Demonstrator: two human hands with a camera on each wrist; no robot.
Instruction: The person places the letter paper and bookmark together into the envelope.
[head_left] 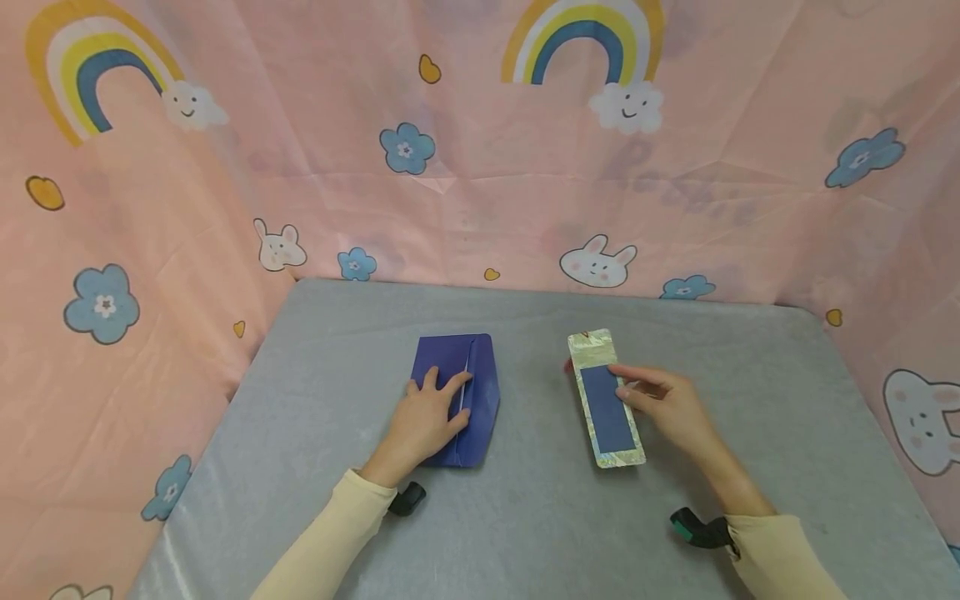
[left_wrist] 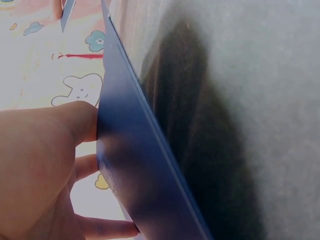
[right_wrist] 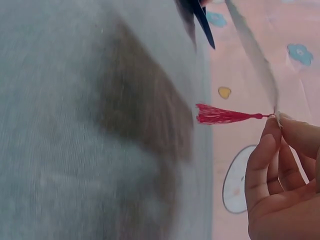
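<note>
My left hand (head_left: 426, 421) grips a dark blue envelope (head_left: 483, 417), fingers spread across its face near the slit of the flap. In the left wrist view, the envelope (left_wrist: 132, 140) appears edge-on above its shadow, with the left hand (left_wrist: 45, 165) touching one side. Off to the right, a long narrow bookmark (head_left: 609, 412) with a shiny gold foil border and dark blue panel is tilted in the air. My right hand (head_left: 671, 408) pinches its right edge. From the pinched fingers (right_wrist: 287, 130) in the right wrist view, a red tassel (right_wrist: 225, 115) extends beside the bookmark.
Grey cloth covers the table (head_left: 540, 533). A pink curtain (head_left: 465, 208) printed with rainbows, rabbits and flowers surrounds its back and sides. Black wrist-camera mounts (head_left: 701, 529) sit by both cuffs.
</note>
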